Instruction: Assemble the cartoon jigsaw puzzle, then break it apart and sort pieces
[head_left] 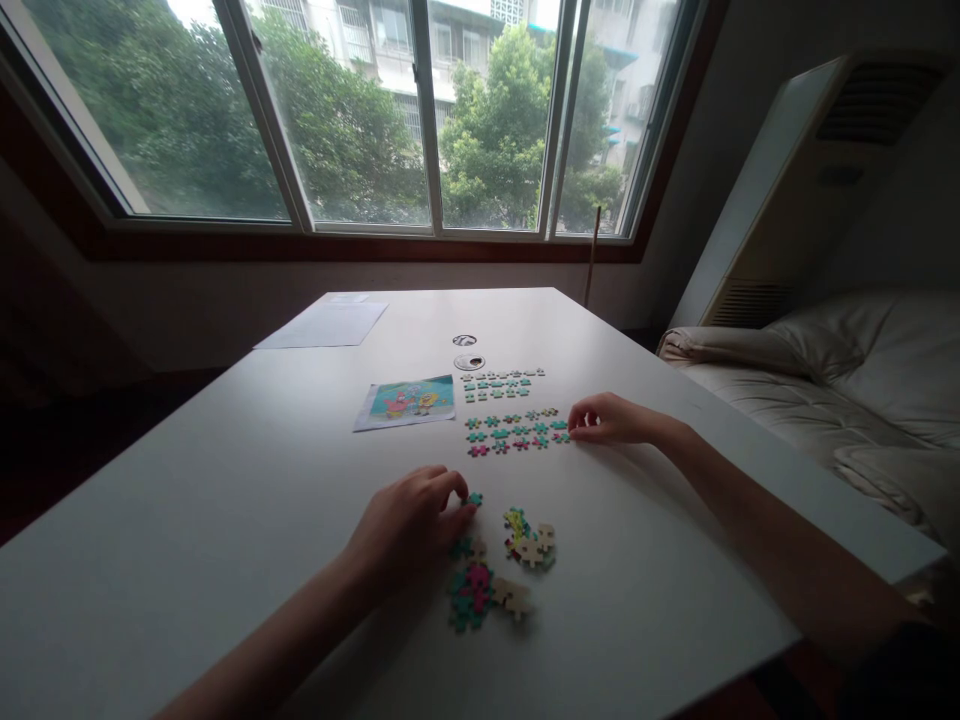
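Observation:
My left hand [416,515] is closed, thumb and forefinger pinching a teal puzzle piece [475,498] just above the loose pieces. Below it lies a pile of teal and pink puzzle pieces [472,592], with some plain tan backs showing. A second small pile of yellow and tan pieces [531,542] sits to its right. My right hand [611,418] rests at the right end of the laid-out rows of puzzle pieces [517,430], fingers curled together, fingertips on a teal piece [561,437] at the row's end.
Left of the rows lies a reference picture [412,402] with cartoon figures. Two round cable-hole covers [469,362] are set in the white table [247,480] behind. White paper sheets [322,325] lie at the far left corner. A cream sofa [795,390] stands at the right.

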